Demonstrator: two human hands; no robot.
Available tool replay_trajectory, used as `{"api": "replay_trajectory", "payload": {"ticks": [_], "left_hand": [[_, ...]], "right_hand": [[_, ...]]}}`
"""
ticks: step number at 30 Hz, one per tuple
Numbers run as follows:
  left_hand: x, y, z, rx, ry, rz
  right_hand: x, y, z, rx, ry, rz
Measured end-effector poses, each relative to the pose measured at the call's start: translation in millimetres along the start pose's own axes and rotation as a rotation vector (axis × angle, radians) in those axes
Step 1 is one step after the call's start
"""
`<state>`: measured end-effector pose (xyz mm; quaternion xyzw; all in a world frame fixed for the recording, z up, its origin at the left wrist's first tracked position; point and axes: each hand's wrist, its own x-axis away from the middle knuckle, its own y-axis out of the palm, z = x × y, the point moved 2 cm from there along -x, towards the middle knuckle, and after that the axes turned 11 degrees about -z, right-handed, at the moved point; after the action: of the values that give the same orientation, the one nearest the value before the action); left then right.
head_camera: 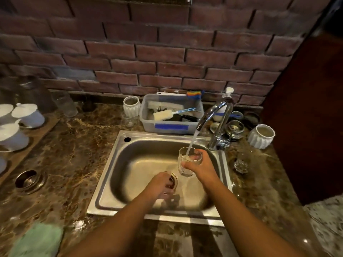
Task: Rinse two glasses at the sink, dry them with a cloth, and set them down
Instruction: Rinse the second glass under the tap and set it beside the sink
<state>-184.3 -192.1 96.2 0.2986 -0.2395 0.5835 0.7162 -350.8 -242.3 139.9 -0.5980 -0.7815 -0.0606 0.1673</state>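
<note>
My right hand (201,168) grips a clear glass (185,168) upright over the right side of the steel sink (109,175). Water from the chrome tap (216,117) runs into it. My left hand (159,184) is lower in the basin, over the drain, closed around what looks like a second clear glass (169,198). That glass is blurred and mostly hidden by the fingers. A pale green cloth (37,240) lies on the marble counter at the bottom left, away from both hands.
A grey tub (167,127) of brushes stands behind the sink, with a white ribbed pot (131,105) beside it. Another ribbed pot (261,136) and a clear glass object (241,164) sit right of the tap. White lidded cups (27,115) fill a board at the left.
</note>
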Motion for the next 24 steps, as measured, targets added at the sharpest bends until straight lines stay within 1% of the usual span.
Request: {"api": "replay_trajectory", "payload": {"ticks": [2,3,6,9,11,16,18,21,22,24], "left_hand": [[-7,2,21,0.225,0.114,-0.021],[-11,4,28,0.337,0.143,-0.042],[-26,13,42,0.604,0.141,-0.111],[-39,22,45,0.751,0.134,-0.233],[-46,22,42,0.772,0.115,-0.230],[-55,26,32,0.723,0.028,-0.138],[-55,28,31,0.725,0.028,-0.103],[-55,28,31,0.713,0.018,-0.057],[-55,27,31,0.694,0.015,-0.044],[-57,24,31,0.651,0.016,-0.019]], "right_hand": [[-6,-1,-5,0.003,-0.004,0.007],[-9,0,-6,0.002,-0.005,0.006],[-16,3,-10,0.000,0.000,-0.029],[-20,3,-10,0.003,0.009,-0.063],[-20,0,-8,0.045,0.001,-0.091],[-18,-10,-6,0.193,-0.019,-0.226],[-14,-12,-11,0.267,-0.090,-0.210],[-11,-16,-20,0.492,-0.236,-0.156],[-11,-16,-22,0.596,-0.264,-0.174],[-11,-13,-26,0.748,-0.261,-0.272]]}}
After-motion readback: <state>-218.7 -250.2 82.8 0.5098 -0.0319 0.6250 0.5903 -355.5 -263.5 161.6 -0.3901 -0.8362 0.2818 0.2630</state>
